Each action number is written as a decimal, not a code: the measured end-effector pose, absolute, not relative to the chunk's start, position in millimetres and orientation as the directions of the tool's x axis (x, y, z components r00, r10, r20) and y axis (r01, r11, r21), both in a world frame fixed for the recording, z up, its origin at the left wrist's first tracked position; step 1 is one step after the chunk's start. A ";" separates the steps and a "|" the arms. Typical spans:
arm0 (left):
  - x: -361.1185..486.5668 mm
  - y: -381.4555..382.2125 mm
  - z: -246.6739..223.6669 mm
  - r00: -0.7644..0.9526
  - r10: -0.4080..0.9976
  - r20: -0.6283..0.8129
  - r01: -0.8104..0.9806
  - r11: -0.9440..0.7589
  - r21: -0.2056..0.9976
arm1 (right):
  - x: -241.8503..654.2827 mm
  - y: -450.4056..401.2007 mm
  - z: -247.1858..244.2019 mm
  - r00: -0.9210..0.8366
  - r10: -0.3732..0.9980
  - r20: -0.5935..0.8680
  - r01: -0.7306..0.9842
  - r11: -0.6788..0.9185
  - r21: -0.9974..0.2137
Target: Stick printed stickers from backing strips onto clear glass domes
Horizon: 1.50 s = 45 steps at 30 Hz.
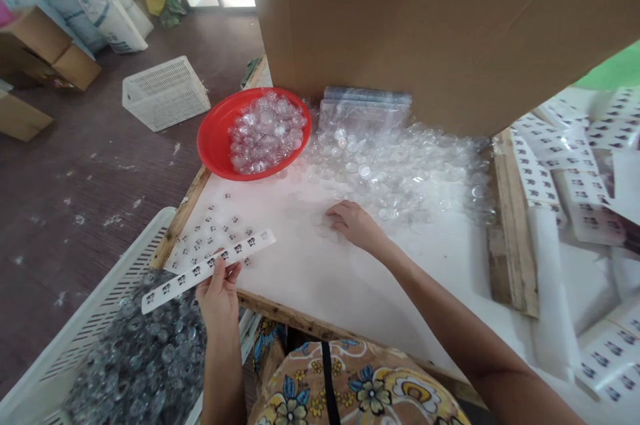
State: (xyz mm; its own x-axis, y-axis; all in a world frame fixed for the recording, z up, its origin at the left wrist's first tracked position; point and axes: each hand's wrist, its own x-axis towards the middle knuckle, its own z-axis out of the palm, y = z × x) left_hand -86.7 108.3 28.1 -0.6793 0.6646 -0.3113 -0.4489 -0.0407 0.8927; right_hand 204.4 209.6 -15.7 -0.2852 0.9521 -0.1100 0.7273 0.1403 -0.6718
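My left hand [220, 285] pinches a white strip [173, 288] printed with a row of small dark figures, held tilted over the table's left front edge. My right hand [350, 222] reaches over the white tabletop [300, 265], its fingers bent down beside a few clear discs [323, 222]; whether it grips one is too small to tell. Many clear round pieces [400, 178] lie spread behind it. Several discs with dark figures [210, 228] lie on the table behind the strip.
A red basin [215, 138] of clear pieces stands at the table's back left. Below left is a white crate [100, 318] full of clear pieces. A big cardboard box [425, 25] rises behind; a wooden rail [517, 232] and printed sheets [575, 165] lie right.
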 end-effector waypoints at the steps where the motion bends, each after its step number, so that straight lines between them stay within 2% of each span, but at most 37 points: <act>1: -86.4 108.1 28.0 -0.678 0.667 -0.309 -0.446 -0.039 0.894 | 205.0 211.4 -17.8 -0.268 0.958 -0.096 0.723 0.135 -0.678; 6: -85.7 106.6 27.9 -0.681 0.664 -0.309 -0.436 -0.029 0.899 | 201.1 215.4 -20.8 -0.219 0.975 -0.021 0.721 0.148 -0.677; 12: -85.4 106.6 25.5 -0.684 0.654 -0.325 -0.450 -0.027 0.893 | 189.7 193.0 -13.5 -0.434 0.901 0.019 0.729 0.363 -0.581; 15: -84.4 108.6 24.2 -0.676 0.663 -0.322 -0.454 -0.032 0.890 | 180.7 183.4 -12.0 -0.452 0.892 -0.018 0.768 0.379 -0.517; 17: -83.6 109.8 24.4 -0.669 0.673 -0.316 -0.453 -0.031 0.891 | 175.4 180.2 -9.7 -0.438 0.899 -0.030 0.766 0.356 -0.535; 20: -82.7 110.1 26.3 -0.667 0.677 -0.311 -0.444 -0.026 0.896 | 170.0 179.4 -3.4 -0.400 0.913 -0.082 0.666 0.228 -0.710; 23: -82.4 108.8 28.1 -0.675 0.671 -0.308 -0.434 -0.023 0.901 | 167.4 183.6 2.1 -0.369 0.888 -0.275 0.539 -0.037 -0.841; 26: -82.7 107.0 28.8 -0.672 0.676 -0.302 -0.422 -0.015 0.907 | 168.3 191.2 3.8 -0.333 0.811 -0.481 0.477 -0.295 -0.828; 29: -83.7 105.4 28.0 -0.673 0.675 -0.302 -0.411 -0.002 0.911 | 176.0 198.5 3.4 -0.287 0.772 -0.568 0.469 -0.404 -0.786; 32: -85.0 104.5 25.7 -0.674 0.672 -0.308 -0.415 0.001 0.910 | 190.9 202.6 2.7 -0.210 0.830 -0.516 0.549 -0.337 -0.765; 36: -85.2 105.3 22.4 -0.666 0.675 -0.317 -0.428 0.002 0.904 | 207.3 203.2 -0.6 -0.075 0.971 -0.227 0.656 -0.124 -0.745; 38: -84.0 106.6 22.5 -0.667 0.669 -0.328 -0.441 0.001 0.898 | 208.1 202.6 -3.8 -0.094 0.988 -0.126 0.711 -0.022 -0.703; 42: -81.5 108.6 25.6 -0.667 0.670 -0.326 -0.444 -0.006 0.896 | 199.8 203.7 -10.0 -0.184 0.976 -0.116 0.784 0.075 -0.616; 45: -81.8 107.9 26.5 -0.667 0.670 -0.326 -0.446 -0.008 0.895 | 195.4 208.2 -12.3 -0.170 0.979 -0.113 0.780 0.064 -0.622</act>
